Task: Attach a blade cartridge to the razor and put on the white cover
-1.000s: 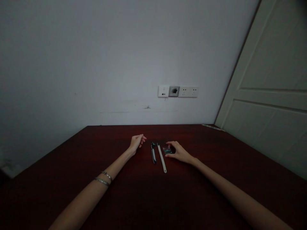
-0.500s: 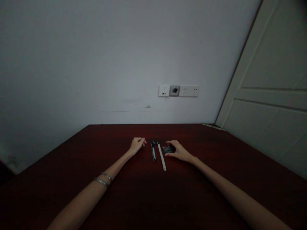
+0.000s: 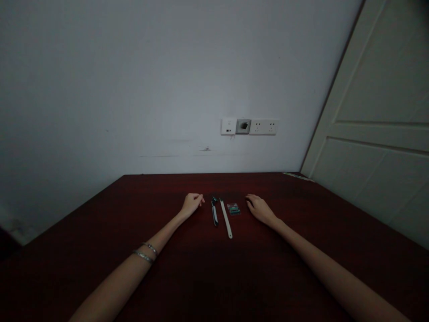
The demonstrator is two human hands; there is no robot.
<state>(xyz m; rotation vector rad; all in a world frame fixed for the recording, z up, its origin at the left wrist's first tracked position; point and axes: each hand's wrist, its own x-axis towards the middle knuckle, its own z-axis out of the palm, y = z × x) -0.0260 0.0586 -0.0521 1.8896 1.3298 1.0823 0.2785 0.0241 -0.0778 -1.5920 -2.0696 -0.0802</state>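
Note:
Three small items lie side by side on the dark red table (image 3: 214, 268): a black and white handled tool (image 3: 214, 212), a long white strip (image 3: 225, 218), and a small clear packet with green pieces (image 3: 233, 208). My left hand (image 3: 192, 203) rests on the table just left of the black tool, fingers loosely curled, holding nothing. On the other side my right hand (image 3: 259, 208) lies flat and open, right of the packet and not touching it.
A white wall stands right behind the table, with a row of sockets (image 3: 249, 127) above the items. A pale door (image 3: 378, 129) is at the right. Two metal bracelets (image 3: 145, 250) circle my left forearm. A thin light object (image 3: 298, 177) lies at the table's far right corner.
My right hand let go of the small packet and moved right, away from it. My left hand settled flatter onto the table.

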